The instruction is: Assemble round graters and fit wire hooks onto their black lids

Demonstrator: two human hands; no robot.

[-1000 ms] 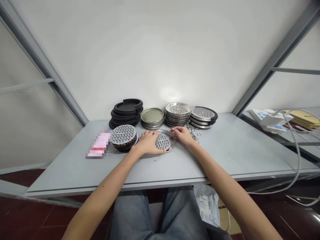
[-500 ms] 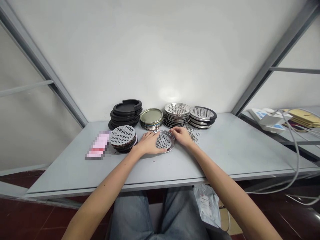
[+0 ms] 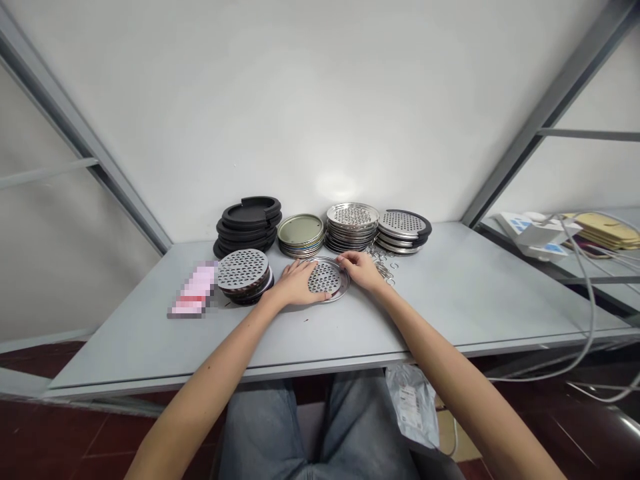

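Between my hands, a perforated steel disc (image 3: 324, 277) lies in a shallow round steel rim (image 3: 336, 295). My left hand (image 3: 299, 282) holds the disc's left edge, with the thumb near the rim's near side. My right hand (image 3: 361, 270) grips the rim's far right side, with its fingertips against the disc. Left of my left hand stands a stack of perforated discs (image 3: 243, 269) with dark layers beneath. The rim's underside is hidden.
Behind stand a black ring stack (image 3: 247, 220), gold-faced lids (image 3: 301, 235), steel perforated plates (image 3: 351, 223), and black-rimmed plates (image 3: 404, 230). Small metal rings (image 3: 383, 267) lie right of my right hand. A pixelated pink item (image 3: 193, 290) lies on the grey table (image 3: 465, 300).
The perforated disc has shifted toward the far side of the steel rim. My right hand has moved slightly left and closer to the disc.
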